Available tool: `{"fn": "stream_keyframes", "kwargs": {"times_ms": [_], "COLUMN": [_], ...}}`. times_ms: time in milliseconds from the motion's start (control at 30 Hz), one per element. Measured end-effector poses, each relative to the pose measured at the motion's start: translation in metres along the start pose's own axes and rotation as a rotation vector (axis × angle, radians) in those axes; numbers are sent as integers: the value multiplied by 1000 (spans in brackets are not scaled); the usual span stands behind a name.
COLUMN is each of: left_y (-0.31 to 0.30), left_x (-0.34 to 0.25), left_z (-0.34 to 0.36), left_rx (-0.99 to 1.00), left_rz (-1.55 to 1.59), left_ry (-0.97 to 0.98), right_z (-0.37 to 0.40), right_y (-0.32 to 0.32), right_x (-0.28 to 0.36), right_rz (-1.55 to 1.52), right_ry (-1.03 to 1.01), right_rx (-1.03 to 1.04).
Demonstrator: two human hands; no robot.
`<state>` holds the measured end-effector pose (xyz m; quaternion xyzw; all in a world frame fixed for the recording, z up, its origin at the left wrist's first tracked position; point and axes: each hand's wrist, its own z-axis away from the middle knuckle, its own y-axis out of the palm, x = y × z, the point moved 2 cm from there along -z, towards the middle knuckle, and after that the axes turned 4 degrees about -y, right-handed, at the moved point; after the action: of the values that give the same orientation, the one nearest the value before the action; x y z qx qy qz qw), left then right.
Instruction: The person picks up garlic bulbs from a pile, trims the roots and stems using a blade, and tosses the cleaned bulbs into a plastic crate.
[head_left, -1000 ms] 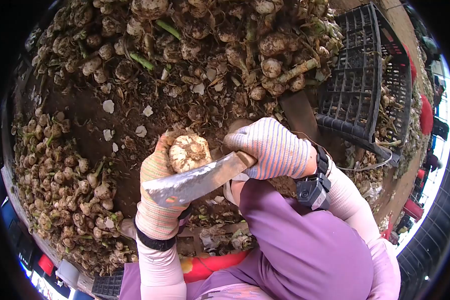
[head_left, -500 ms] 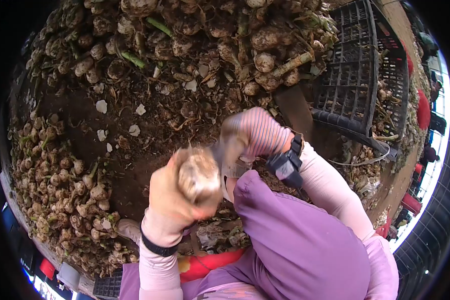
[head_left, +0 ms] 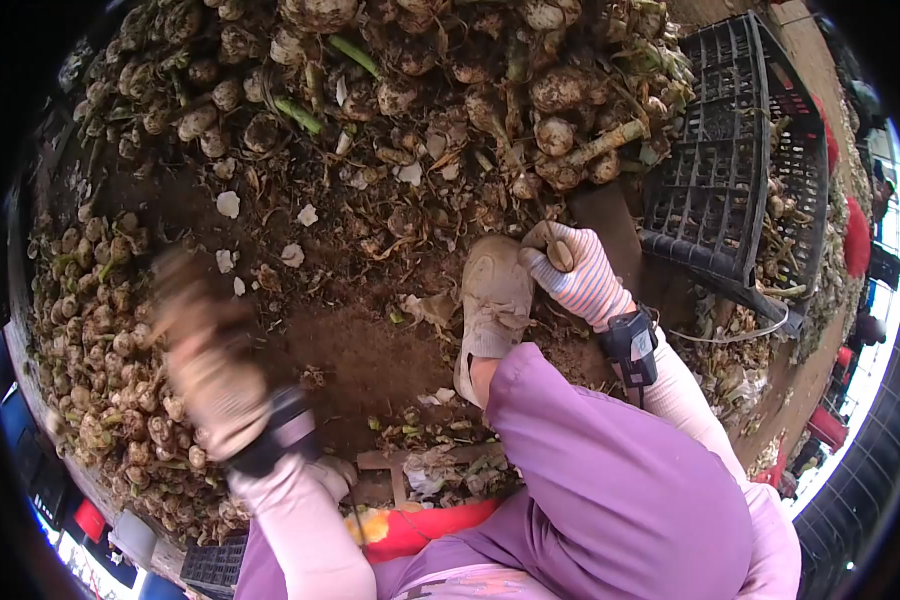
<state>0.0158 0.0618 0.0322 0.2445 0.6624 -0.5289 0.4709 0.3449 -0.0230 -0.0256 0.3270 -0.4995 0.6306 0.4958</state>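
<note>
My left hand, in a tan glove, is smeared by motion beside the left pile of garlic bulbs. Whether anything is in its fingers cannot be made out. In a striped glove, my right hand is closed around a knife with a wooden handle; its thin dark blade points up toward the far heap of dirty garlic bulbs with stalks and roots. My right hand is just right of my shoe.
A black plastic crate stands tilted at the upper right. Soil with dry leaves and white peel scraps lies between the heaps. Below my legs is a red cushion, and a low wooden piece sits near it.
My left hand has swung left from in front of me to the left pile, and the garlic bulb it held is no longer distinguishable. My right hand has moved right with the knife.
</note>
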Motion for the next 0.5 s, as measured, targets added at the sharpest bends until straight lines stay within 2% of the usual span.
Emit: {"fn": "stream_keyframes", "kwargs": {"times_ms": [67,100,167,200,267,300,367,400,467,500], "left_y": [83,120,168,172,177,172,149,134,109,103], "left_x": [13,23,72,71,69,64,51,44,27,19], "left_z": [17,25,45,42,39,44,61,62,65,64], "left_rx": [652,749,541,548,801,809,779,776,954,950], "left_rz": [42,-177,-800,-797,-459,-463,534,530,864,862], "left_ry": [-155,-160,283,287,-67,-68,-594,-594,-855,-855], "right_z": [1,3,6,7,6,6,2,0,-3,-4], "right_y": [0,0,2,2,-1,-2,-5,-6,-7,-8], "right_x": [-6,-10,-15,-16,-11,-10,-14,-9,0,7], "right_rz": [58,64,110,100,170,237,342,327,349,346], "right_ry": [28,35,61,77,58,36,-11,7,28,26], "right_rx": [28,23,30,26,34,49,61,105,190,193]}}
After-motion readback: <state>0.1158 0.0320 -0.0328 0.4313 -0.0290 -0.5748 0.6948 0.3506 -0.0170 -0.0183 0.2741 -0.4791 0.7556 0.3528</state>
